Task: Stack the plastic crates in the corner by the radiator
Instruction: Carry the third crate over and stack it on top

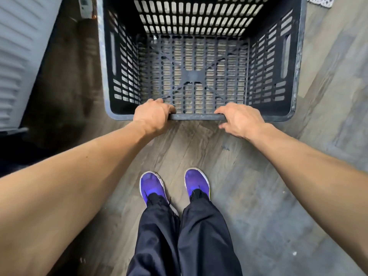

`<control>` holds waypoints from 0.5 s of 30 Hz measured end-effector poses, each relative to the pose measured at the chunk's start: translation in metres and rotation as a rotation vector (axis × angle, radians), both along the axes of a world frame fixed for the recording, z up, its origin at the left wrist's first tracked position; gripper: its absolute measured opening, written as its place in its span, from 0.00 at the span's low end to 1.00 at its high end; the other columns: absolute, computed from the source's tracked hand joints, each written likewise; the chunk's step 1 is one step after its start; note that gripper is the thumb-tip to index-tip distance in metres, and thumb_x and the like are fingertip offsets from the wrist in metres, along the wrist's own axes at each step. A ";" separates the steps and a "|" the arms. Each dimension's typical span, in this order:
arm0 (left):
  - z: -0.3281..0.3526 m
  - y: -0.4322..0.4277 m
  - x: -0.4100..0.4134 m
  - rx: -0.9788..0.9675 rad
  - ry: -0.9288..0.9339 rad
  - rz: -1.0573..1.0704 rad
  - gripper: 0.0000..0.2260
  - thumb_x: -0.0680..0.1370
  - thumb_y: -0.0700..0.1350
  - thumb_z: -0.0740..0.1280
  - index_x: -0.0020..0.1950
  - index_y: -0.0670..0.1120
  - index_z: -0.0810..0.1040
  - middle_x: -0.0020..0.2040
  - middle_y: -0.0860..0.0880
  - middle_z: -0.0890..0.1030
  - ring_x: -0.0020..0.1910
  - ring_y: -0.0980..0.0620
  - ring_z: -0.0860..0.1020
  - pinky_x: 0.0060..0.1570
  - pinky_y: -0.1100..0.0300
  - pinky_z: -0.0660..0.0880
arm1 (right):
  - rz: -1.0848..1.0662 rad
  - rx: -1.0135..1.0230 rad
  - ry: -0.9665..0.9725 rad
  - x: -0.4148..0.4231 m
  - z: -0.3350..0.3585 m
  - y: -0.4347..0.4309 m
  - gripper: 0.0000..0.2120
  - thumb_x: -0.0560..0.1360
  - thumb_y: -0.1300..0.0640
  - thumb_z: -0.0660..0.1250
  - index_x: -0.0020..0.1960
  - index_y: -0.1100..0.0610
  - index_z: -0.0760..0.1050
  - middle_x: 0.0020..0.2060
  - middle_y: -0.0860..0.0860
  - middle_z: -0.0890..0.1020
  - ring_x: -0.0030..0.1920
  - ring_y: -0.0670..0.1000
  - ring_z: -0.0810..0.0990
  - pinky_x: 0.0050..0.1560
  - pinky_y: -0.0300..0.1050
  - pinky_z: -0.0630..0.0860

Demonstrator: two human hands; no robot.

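Fingers of my left hand (153, 114) are wrapped tight over the near rim of the black slotted crate (199, 56), while my right hand (240, 120) grips the same rim more loosely, thumb on top. Crate's open side faces up, empty, sitting over the grey plank floor (258, 196) just ahead of my purple sneakers (152, 186), with the white radiator (18, 56) off to its left.
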State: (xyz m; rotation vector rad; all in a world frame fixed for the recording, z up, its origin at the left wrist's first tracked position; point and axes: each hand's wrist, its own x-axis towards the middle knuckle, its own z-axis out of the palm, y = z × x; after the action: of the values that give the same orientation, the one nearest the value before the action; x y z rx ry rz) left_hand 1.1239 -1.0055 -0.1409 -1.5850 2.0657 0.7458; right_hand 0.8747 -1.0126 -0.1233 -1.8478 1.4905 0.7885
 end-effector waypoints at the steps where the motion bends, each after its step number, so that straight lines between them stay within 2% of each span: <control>1: -0.003 -0.001 -0.001 -0.013 -0.008 -0.004 0.15 0.80 0.45 0.63 0.65 0.59 0.74 0.55 0.46 0.75 0.57 0.42 0.74 0.48 0.50 0.73 | 0.004 -0.003 -0.003 -0.001 -0.002 -0.002 0.24 0.77 0.47 0.66 0.72 0.42 0.67 0.65 0.52 0.73 0.64 0.59 0.74 0.60 0.57 0.73; 5: -0.005 0.006 0.000 -0.075 -0.018 -0.041 0.16 0.82 0.44 0.61 0.66 0.60 0.72 0.54 0.48 0.74 0.55 0.44 0.73 0.42 0.53 0.70 | 0.034 -0.050 0.003 -0.005 -0.001 0.000 0.23 0.79 0.52 0.63 0.72 0.39 0.66 0.63 0.52 0.77 0.63 0.58 0.76 0.59 0.53 0.72; 8: 0.002 0.003 0.003 -0.072 0.029 -0.064 0.12 0.81 0.53 0.62 0.65 0.61 0.73 0.52 0.50 0.75 0.52 0.44 0.75 0.44 0.52 0.74 | 0.027 -0.129 -0.031 -0.009 0.007 0.006 0.21 0.78 0.53 0.61 0.70 0.40 0.70 0.60 0.52 0.81 0.61 0.57 0.78 0.58 0.52 0.72; 10: 0.012 0.001 0.006 -0.115 0.069 -0.088 0.16 0.78 0.65 0.59 0.59 0.59 0.75 0.48 0.51 0.76 0.49 0.44 0.78 0.40 0.54 0.72 | 0.035 -0.207 -0.060 -0.013 0.017 0.005 0.20 0.76 0.54 0.62 0.66 0.42 0.74 0.55 0.52 0.83 0.56 0.58 0.79 0.54 0.52 0.73; 11: 0.017 0.000 0.007 -0.157 0.086 -0.110 0.19 0.77 0.68 0.57 0.56 0.57 0.76 0.46 0.51 0.76 0.47 0.44 0.79 0.37 0.55 0.70 | 0.047 -0.243 -0.070 -0.015 0.023 0.003 0.19 0.75 0.55 0.62 0.63 0.43 0.76 0.51 0.52 0.84 0.53 0.59 0.80 0.50 0.52 0.73; 15: 0.043 -0.004 0.011 -0.301 0.139 -0.144 0.22 0.77 0.66 0.50 0.47 0.51 0.73 0.40 0.51 0.76 0.38 0.42 0.80 0.31 0.56 0.66 | 0.100 -0.324 -0.078 -0.017 0.048 -0.004 0.11 0.73 0.58 0.61 0.53 0.50 0.78 0.38 0.53 0.82 0.41 0.60 0.80 0.40 0.49 0.67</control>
State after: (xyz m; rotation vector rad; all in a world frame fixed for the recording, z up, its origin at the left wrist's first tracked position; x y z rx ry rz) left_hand 1.1350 -1.0092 -0.0983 -1.5500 2.4591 0.5253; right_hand 0.8580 -1.0171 -0.0752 -2.1787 1.5569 0.5348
